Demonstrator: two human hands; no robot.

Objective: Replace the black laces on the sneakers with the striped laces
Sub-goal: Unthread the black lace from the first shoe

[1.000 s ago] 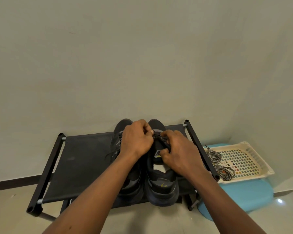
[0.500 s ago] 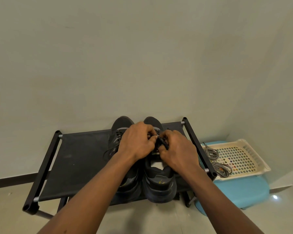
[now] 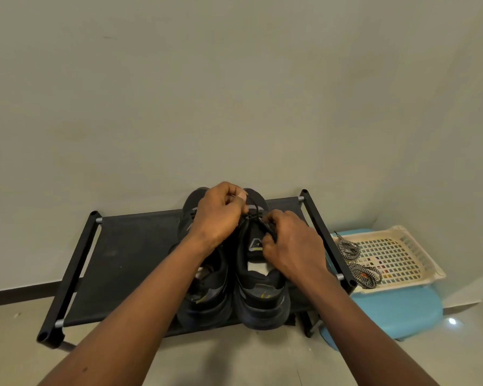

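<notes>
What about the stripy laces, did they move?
No. The striped laces still lie at the cream basket's left end; only the view shifted.

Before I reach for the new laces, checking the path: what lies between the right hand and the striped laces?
In the head view, the rack's black end bar crosses between the right hand and the striped laces.

The left forearm point(image 3: 140, 302) and the right forearm point(image 3: 354, 324) are bare from the near edge up to the wrists. The left grip point(image 3: 221, 215) and the right grip point(image 3: 293, 246) are bare hands. A short, pale nail point(image 3: 242, 195) shows at the left one's far side.
</notes>
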